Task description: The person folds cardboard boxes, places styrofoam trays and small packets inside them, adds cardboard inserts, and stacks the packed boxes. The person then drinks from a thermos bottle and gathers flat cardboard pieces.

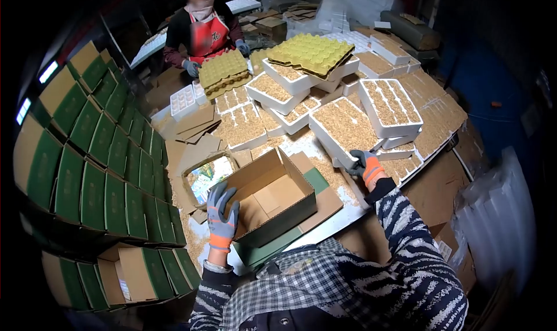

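Note:
An open cardboard box (293, 186) with nothing visible inside stands at the front of the table, its flaps spread. At its left side is my left hand (222, 215) in a grey and orange glove, fingers apart and upright, holding nothing. My right hand (366, 167), gloved the same way, grips the near lower corner of a white foam tray (344, 126) filled with brown shavings. That tray is tilted beside other filled foam trays. Left of the box lies a smaller container (210, 175) with printed papers in it.
Green and brown boxes (96, 197) are stacked along the left. Yellow egg trays (310, 52) top the foam stack, and more egg trays (223, 70) sit near a person in a red apron (210, 38) across the table. Wrapped foam (493, 209) stands at the right.

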A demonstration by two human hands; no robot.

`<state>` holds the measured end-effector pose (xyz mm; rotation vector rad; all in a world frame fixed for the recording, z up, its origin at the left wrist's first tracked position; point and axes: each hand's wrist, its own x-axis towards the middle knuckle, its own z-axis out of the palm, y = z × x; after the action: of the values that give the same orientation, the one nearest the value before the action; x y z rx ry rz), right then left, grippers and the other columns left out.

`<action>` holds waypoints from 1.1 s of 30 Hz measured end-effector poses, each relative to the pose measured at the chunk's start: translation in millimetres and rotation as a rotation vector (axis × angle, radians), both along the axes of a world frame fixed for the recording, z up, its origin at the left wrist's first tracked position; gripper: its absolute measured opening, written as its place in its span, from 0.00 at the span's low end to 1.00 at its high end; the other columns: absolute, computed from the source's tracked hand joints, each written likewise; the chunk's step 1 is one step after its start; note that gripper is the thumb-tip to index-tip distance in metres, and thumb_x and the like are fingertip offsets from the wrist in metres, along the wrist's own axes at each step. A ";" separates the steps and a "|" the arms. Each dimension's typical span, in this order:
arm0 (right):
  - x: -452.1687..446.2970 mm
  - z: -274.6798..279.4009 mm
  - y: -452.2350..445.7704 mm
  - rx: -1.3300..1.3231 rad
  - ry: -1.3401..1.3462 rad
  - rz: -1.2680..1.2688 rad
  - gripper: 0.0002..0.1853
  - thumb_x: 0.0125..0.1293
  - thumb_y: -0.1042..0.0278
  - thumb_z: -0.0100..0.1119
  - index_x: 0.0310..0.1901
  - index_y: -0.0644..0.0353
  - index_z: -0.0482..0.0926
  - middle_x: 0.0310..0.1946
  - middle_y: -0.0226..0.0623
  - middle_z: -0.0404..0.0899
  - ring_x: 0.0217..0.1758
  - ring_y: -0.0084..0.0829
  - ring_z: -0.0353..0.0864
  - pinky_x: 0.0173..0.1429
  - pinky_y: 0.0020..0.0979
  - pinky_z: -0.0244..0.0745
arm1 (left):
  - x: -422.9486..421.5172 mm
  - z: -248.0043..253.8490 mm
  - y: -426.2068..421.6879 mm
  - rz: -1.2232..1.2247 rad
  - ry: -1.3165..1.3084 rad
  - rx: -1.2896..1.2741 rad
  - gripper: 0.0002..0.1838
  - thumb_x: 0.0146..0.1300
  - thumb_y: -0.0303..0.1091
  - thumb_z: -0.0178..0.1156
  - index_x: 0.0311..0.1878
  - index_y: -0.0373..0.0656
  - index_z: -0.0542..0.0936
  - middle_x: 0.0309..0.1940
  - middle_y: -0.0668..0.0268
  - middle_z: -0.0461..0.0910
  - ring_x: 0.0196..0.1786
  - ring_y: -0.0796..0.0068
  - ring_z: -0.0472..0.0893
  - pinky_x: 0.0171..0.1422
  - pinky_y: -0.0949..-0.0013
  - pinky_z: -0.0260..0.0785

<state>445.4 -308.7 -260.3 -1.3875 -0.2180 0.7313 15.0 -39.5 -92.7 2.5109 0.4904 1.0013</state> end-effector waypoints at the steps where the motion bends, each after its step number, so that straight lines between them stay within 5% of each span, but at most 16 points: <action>1: -18.4 29.6 -14.7 0.012 0.075 -0.011 0.30 0.49 0.79 0.74 0.56 0.62 0.75 0.42 0.44 0.81 0.40 0.37 0.83 0.42 0.41 0.83 | -2.3 -6.5 3.5 0.022 -0.010 -0.003 0.20 0.60 0.30 0.64 0.56 0.45 0.80 0.59 0.54 0.75 0.65 0.52 0.71 0.70 0.58 0.62; 2: -37.4 29.9 -36.7 0.055 -0.310 0.117 0.26 0.50 0.76 0.75 0.52 0.61 0.77 0.37 0.43 0.82 0.32 0.33 0.83 0.37 0.37 0.82 | -3.2 -19.0 8.4 0.144 -0.064 -0.157 0.22 0.61 0.31 0.62 0.60 0.43 0.77 0.62 0.53 0.71 0.67 0.53 0.68 0.72 0.58 0.59; 4: -76.4 99.1 -52.1 -0.186 -0.644 0.152 0.34 0.42 0.85 0.76 0.55 0.63 0.76 0.42 0.45 0.83 0.43 0.34 0.84 0.46 0.37 0.83 | -5.9 -53.8 21.8 0.298 -0.131 -0.322 0.24 0.63 0.33 0.61 0.63 0.42 0.74 0.66 0.52 0.68 0.70 0.54 0.65 0.74 0.59 0.57; 6: -80.1 104.3 -65.7 0.048 -0.202 0.167 0.30 0.47 0.82 0.73 0.55 0.63 0.75 0.48 0.46 0.81 0.51 0.35 0.82 0.53 0.38 0.81 | -13.4 -87.5 38.8 0.130 -0.212 -0.793 0.27 0.67 0.38 0.58 0.67 0.39 0.68 0.70 0.52 0.64 0.73 0.57 0.61 0.76 0.61 0.53; 8: -87.8 136.3 -67.4 0.293 0.481 0.059 0.20 0.62 0.74 0.63 0.56 0.63 0.74 0.55 0.46 0.78 0.57 0.36 0.80 0.59 0.41 0.80 | -8.9 -88.2 35.3 0.169 -0.196 -0.752 0.30 0.68 0.42 0.56 0.68 0.36 0.67 0.71 0.52 0.62 0.73 0.58 0.60 0.77 0.63 0.51; 10: -94.3 164.6 -66.1 0.242 0.035 0.256 0.16 0.68 0.71 0.54 0.56 0.62 0.74 0.56 0.44 0.76 0.59 0.41 0.79 0.56 0.46 0.82 | -3.8 -88.7 31.8 0.185 -0.201 -0.735 0.31 0.69 0.41 0.56 0.70 0.35 0.65 0.71 0.52 0.62 0.73 0.57 0.60 0.77 0.63 0.50; 11: -102.3 191.6 -53.0 0.188 0.194 0.213 0.18 0.66 0.73 0.55 0.58 0.63 0.73 0.56 0.40 0.76 0.60 0.39 0.78 0.53 0.45 0.84 | -1.3 -88.5 31.0 0.185 -0.206 -0.734 0.31 0.69 0.41 0.56 0.70 0.34 0.64 0.71 0.52 0.62 0.73 0.57 0.60 0.77 0.63 0.50; 12: -93.3 180.2 -57.3 0.156 -0.475 0.434 0.23 0.64 0.76 0.56 0.61 0.62 0.70 0.56 0.39 0.76 0.61 0.36 0.77 0.51 0.42 0.85 | 1.1 -88.5 30.2 0.186 -0.210 -0.732 0.32 0.69 0.41 0.55 0.71 0.34 0.62 0.71 0.52 0.61 0.74 0.57 0.60 0.78 0.63 0.49; 17: -126.2 288.6 25.7 -0.233 -0.287 0.499 0.47 0.55 0.73 0.67 0.76 0.57 0.53 0.51 0.34 0.80 0.42 0.23 0.82 0.41 0.26 0.81 | 9.7 -99.9 30.6 0.188 -0.325 -0.785 0.31 0.73 0.43 0.50 0.72 0.34 0.61 0.72 0.53 0.60 0.74 0.60 0.60 0.77 0.65 0.49; 22: -145.1 277.9 111.9 -0.311 -0.470 0.850 0.53 0.51 0.67 0.73 0.76 0.56 0.50 0.46 0.41 0.80 0.38 0.22 0.80 0.38 0.24 0.76 | 9.5 -96.9 21.2 0.030 -0.521 -0.991 0.31 0.74 0.40 0.53 0.73 0.36 0.59 0.71 0.58 0.62 0.72 0.66 0.61 0.75 0.68 0.51; 24: -179.9 283.5 130.5 -0.495 -0.403 0.883 0.56 0.48 0.64 0.74 0.77 0.55 0.49 0.36 0.40 0.81 0.31 0.28 0.77 0.34 0.31 0.74 | -2.3 -99.0 21.4 0.108 -0.411 -0.901 0.37 0.66 0.28 0.61 0.75 0.39 0.56 0.74 0.60 0.59 0.71 0.70 0.61 0.74 0.71 0.53; 25: -177.0 256.6 140.7 -0.483 -0.488 0.929 0.55 0.49 0.63 0.73 0.76 0.56 0.50 0.35 0.41 0.81 0.32 0.28 0.77 0.33 0.32 0.74 | -11.5 -108.1 25.0 0.113 -0.424 -0.962 0.39 0.64 0.25 0.59 0.77 0.44 0.54 0.70 0.61 0.63 0.61 0.72 0.69 0.62 0.73 0.62; 26: -169.6 230.9 148.9 -0.565 -0.582 1.012 0.43 0.50 0.61 0.70 0.66 0.59 0.58 0.35 0.45 0.81 0.34 0.33 0.78 0.36 0.35 0.75 | -20.9 -116.5 31.6 0.117 -0.434 -1.025 0.42 0.63 0.23 0.58 0.78 0.49 0.53 0.67 0.62 0.67 0.50 0.75 0.77 0.50 0.75 0.72; 29: -159.2 175.6 165.3 -0.877 -1.093 1.324 0.21 0.55 0.52 0.63 0.38 0.65 0.83 0.36 0.57 0.83 0.38 0.50 0.83 0.45 0.41 0.78 | -33.3 -106.0 27.5 0.182 -0.186 -0.885 0.45 0.57 0.18 0.55 0.78 0.52 0.52 0.61 0.65 0.72 0.33 0.81 0.72 0.36 0.75 0.69; 31: -165.6 194.0 167.9 -0.889 -1.354 1.479 0.22 0.56 0.51 0.61 0.37 0.66 0.84 0.35 0.57 0.83 0.39 0.49 0.84 0.46 0.42 0.78 | -32.7 -87.6 22.5 0.186 -0.082 -0.765 0.45 0.55 0.18 0.57 0.77 0.47 0.52 0.74 0.55 0.57 0.74 0.56 0.61 0.76 0.65 0.54; 33: -166.0 208.5 173.5 -1.022 -1.239 1.435 0.22 0.58 0.51 0.59 0.36 0.66 0.85 0.36 0.55 0.84 0.41 0.50 0.84 0.48 0.43 0.77 | -32.6 -67.5 20.0 0.218 -0.014 -0.779 0.45 0.56 0.21 0.58 0.78 0.47 0.51 0.75 0.55 0.56 0.74 0.55 0.61 0.76 0.65 0.54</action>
<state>279.4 -135.2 -51.8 -2.4677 -2.2285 1.0361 -17.6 -19.5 -160.1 1.7755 0.9500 0.7045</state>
